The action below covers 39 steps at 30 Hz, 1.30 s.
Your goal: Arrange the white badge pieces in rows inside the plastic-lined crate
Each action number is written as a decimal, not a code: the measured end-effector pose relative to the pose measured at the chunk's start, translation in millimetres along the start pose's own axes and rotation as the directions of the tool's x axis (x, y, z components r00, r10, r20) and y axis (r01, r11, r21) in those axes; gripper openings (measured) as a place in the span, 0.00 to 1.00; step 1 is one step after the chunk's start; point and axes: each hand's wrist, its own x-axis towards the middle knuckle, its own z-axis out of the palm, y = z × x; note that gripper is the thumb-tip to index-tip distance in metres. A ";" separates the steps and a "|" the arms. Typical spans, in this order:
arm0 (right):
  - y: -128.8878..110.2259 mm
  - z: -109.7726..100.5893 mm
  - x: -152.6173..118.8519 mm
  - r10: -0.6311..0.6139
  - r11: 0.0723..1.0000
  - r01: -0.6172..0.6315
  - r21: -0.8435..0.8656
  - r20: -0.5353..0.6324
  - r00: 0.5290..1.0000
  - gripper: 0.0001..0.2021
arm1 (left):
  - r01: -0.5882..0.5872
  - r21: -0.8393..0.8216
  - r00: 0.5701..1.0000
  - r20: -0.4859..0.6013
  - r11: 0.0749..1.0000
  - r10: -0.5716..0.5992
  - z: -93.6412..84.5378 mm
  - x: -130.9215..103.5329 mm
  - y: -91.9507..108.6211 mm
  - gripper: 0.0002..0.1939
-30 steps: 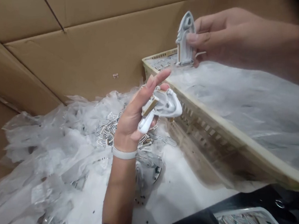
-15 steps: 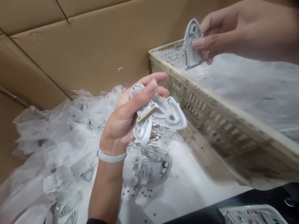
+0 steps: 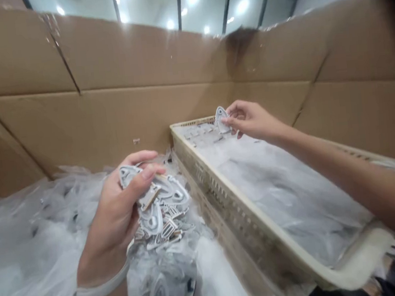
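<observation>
My left hand (image 3: 118, 198) is closed round several grey-white moulded parts (image 3: 174, 193) with rounded ends, the thumb pressing across them. A pale band circles that wrist. At the far end of the plastic crate (image 3: 224, 199), my right hand (image 3: 251, 119) pinches a single part of the same kind, an arch-shaped moulded piece (image 3: 221, 120), held upright above the plastic lining. Rows of similar pieces (image 3: 196, 133) lie on the lining at the crate's far end. Below my left hand is a heap of loose parts (image 3: 169, 228), partly hidden by it.
Crumpled clear plastic bags (image 3: 34, 240) cover the left side. A white table surface (image 3: 219, 268) shows between the heap and the crate. Tall cardboard walls (image 3: 137, 112) stand behind and to the right, with lit window panes (image 3: 199, 2) above them.
The view has tilted up, showing the windows. My right hand has carried its moulded piece farther out, towards the crate's far end. My left hand still holds its parts.
</observation>
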 end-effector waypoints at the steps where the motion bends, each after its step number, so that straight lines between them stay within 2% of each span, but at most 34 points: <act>1: 3.7 -5.4 6.9 0.048 0.998 -0.048 -0.028 -0.004 0.999 0.16 | -0.024 0.039 0.998 -0.051 0.999 0.026 -5.1 3.8 1.3 0.22; 4: 13.9 -13.6 33.1 0.199 0.973 -0.193 -0.128 0.033 0.979 0.15 | -0.033 0.072 0.985 -0.169 0.997 0.045 -19.4 15.0 1.5 0.24; 6: 20.0 -11.4 55.0 0.271 0.941 -0.248 -0.230 0.070 0.960 0.16 | -0.020 0.067 0.979 -0.203 0.998 0.033 -28.2 21.8 -1.8 0.26; 10: 29.4 7.9 98.8 0.295 0.904 -0.234 -0.358 0.125 0.947 0.15 | -0.009 0.137 0.979 -0.201 0.991 0.036 -42.9 30.8 -11.0 0.29; 14: 39.5 34.4 126.4 0.284 0.896 -0.191 -0.402 0.187 0.940 0.13 | -0.006 0.158 0.983 -0.182 0.987 0.035 -52.8 34.9 -16.9 0.30; 18: 54.2 51.7 135.2 0.305 0.879 -0.174 -0.443 0.244 0.920 0.11 | -0.013 0.156 0.979 -0.198 0.988 0.044 -59.4 38.7 -20.4 0.32; 24: 65.1 60.9 132.8 0.309 0.863 -0.123 -0.490 0.320 0.895 0.10 | 0.025 0.206 0.972 -0.233 0.978 0.024 -60.4 45.1 -27.5 0.34; 30: 65.4 72.2 125.6 0.306 0.821 -0.087 -0.564 0.306 0.901 0.08 | 0.012 0.250 0.975 -0.218 0.968 0.044 -61.3 53.8 -38.4 0.34; 33: 57.8 73.7 123.9 0.278 0.798 -0.062 -0.600 0.274 0.921 0.07 | 0.029 0.246 0.971 -0.236 0.969 0.031 -63.5 57.0 -41.3 0.34; 35: 41.2 74.0 124.0 0.212 0.794 -0.017 -0.608 0.251 0.945 0.08 | 0.038 0.203 0.966 -0.257 0.978 0.016 -63.7 58.3 -42.0 0.35; 37: 12.8 76.1 121.3 0.114 0.805 0.051 -0.591 0.238 0.964 0.10 | 0.047 0.153 0.959 -0.283 0.987 -0.001 -62.7 59.4 -42.4 0.35; 39: -24.8 81.2 111.1 0.011 0.855 0.153 -0.495 0.312 0.950 0.13 | 0.036 0.112 0.950 -0.312 0.993 0.000 -61.3 60.9 -43.3 0.34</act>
